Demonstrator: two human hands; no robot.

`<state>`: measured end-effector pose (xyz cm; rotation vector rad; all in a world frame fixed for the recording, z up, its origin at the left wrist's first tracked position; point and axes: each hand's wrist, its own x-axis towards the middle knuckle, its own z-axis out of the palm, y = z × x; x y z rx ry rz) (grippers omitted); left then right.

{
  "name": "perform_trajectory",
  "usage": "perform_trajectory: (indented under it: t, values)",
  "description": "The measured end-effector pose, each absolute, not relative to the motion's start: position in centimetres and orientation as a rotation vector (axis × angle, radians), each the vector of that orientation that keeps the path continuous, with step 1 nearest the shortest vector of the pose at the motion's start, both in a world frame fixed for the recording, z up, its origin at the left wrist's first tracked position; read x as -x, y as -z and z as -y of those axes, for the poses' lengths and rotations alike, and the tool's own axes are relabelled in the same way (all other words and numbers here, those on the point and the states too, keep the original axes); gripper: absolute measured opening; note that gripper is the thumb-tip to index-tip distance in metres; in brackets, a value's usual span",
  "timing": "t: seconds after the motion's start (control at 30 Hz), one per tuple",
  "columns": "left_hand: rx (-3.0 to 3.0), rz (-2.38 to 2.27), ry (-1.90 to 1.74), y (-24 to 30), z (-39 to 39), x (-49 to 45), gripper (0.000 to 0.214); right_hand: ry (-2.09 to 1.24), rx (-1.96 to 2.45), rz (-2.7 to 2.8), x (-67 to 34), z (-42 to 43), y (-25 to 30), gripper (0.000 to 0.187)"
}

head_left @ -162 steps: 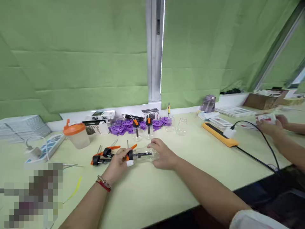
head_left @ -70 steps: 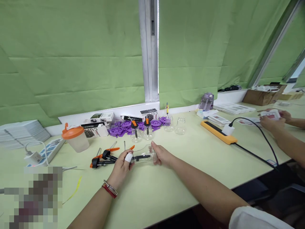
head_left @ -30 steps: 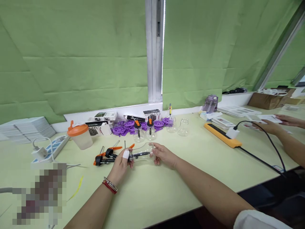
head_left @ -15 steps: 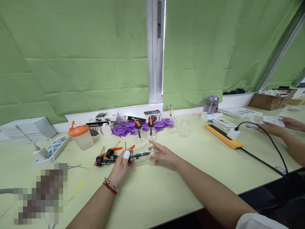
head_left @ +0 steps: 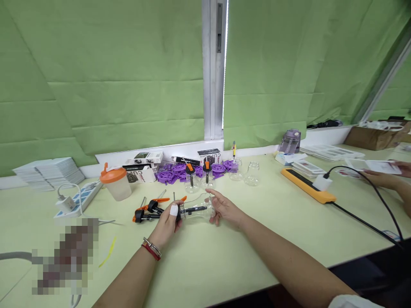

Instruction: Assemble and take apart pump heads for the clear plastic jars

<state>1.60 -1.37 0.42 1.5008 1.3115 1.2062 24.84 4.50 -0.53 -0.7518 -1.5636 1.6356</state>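
My left hand (head_left: 167, 220), with a white wrap on the thumb, is closed round the black cap (head_left: 178, 213) of a clear glass bottle (head_left: 198, 215). The bottle lies sideways between my hands, and a black stem shows inside it. At its wide base my right hand (head_left: 222, 207) curls its fingers round the glass. Left of my left hand lie loose black dispenser tops (head_left: 154, 207) with orange levers and metal spouts. Behind the hands stand two bottles fitted with such tops, one (head_left: 192, 185) beside the other (head_left: 207, 182).
Topless glass bottles (head_left: 251, 175), purple plastic parts (head_left: 167, 176) and boxes (head_left: 141, 174) line the back. An orange-lidded cup (head_left: 117, 188) and white power strip (head_left: 84, 196) stand left. At right are a yellow power strip (head_left: 308, 187), its cable, and another person's hands (head_left: 379, 178) holding paper.
The view has shifted slightly, so everything appears a little farther right. My right hand's fingers have moved towards the base end of the bottle. Both hands still hold it.
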Motion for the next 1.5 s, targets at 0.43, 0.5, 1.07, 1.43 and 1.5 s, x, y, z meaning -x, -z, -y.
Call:
perform_trajectory:
  t: [0.43,0.5,1.07,1.43,1.5]
  values:
    - [-1.095,-1.341,-1.538,-1.0,1.3,-2.7,0.05,-1.652,0.588,1.732,-24.9,-4.2,0.7,0.084]
    - [-1.095,-1.313,-1.527,-1.3,1.3,-2.7,0.045,-1.646,0.583,1.732,-24.9,-4.3,0.8,0.083]
    - [-1.1,-1.521,-1.341,-0.8,1.4,-2.9,0.04,-1.784,0.764,1.65,-24.9,-4.6,1.2,0.062]
    - [-1.091,-1.54,-1.348,-1.5,1.4,-2.5,0.043,-1.623,0.641,1.663,-25.0,-4.3,0.2,0.07]
    - [-1.083,-1.543,-1.352,-1.8,1.5,-2.5,0.041,-1.652,0.592,1.711,-25.3,-4.4,0.2,0.077]
